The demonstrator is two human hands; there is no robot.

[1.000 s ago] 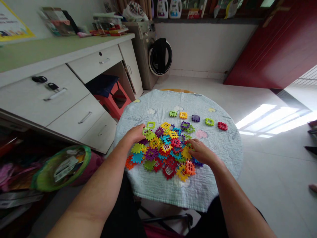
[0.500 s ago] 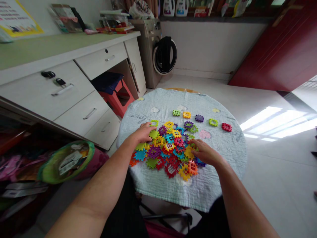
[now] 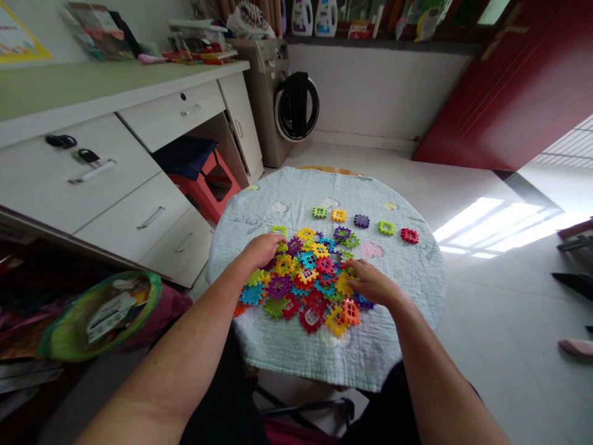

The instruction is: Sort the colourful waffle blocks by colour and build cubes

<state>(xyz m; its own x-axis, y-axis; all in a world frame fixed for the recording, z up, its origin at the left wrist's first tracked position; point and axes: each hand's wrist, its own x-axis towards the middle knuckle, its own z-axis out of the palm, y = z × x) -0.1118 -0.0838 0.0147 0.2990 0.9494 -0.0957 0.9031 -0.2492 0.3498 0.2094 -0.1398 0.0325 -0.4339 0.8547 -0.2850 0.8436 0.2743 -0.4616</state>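
Observation:
A heap of flat, notched plastic building blocks in many colours lies on the cloth-covered round table. Some blocks have window-like grids in them. At the heap's left edge, my left hand has its fingers closed at a light green block, partly hidden under the fingertips. My right hand rests at the right edge, thumb and fingers apart, touching the heap beside a yellow block. Beyond the heap, several blocks stand apart in a row, among them a purple block and a red block.
The pale blue cloth covers the table. At left are a white drawer desk, a red stool and a lined bin. A washing machine stands behind, its door open. A red door is at right.
My left hand's fingers have drawn together over the light green block. My right hand stays at the heap's right edge. The whole view has shifted slightly, with the scene moving left.

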